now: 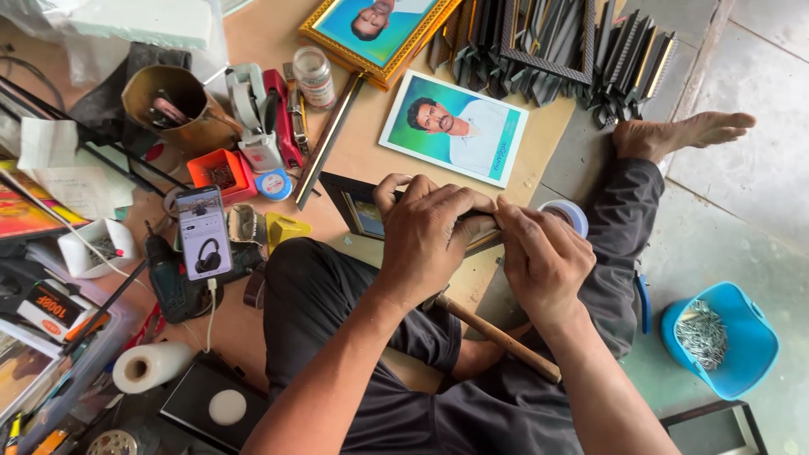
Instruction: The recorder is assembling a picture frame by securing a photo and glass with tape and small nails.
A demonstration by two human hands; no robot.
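A small dark picture frame with a blue photo inside rests over my lap and the wooden board. My left hand is curled over the frame's right end and grips it. Against that same end my right hand pinches something small at the frame's edge; what it pinches is hidden by the fingers. A wooden hammer handle lies across my lap under both hands. A roll of tape shows just behind the right hand.
A loose portrait photo and a gold-framed portrait lie ahead. Frame moulding pieces pile at the top. A phone, drill, red tray and tape dispenser crowd the left. A blue tub of nails sits right.
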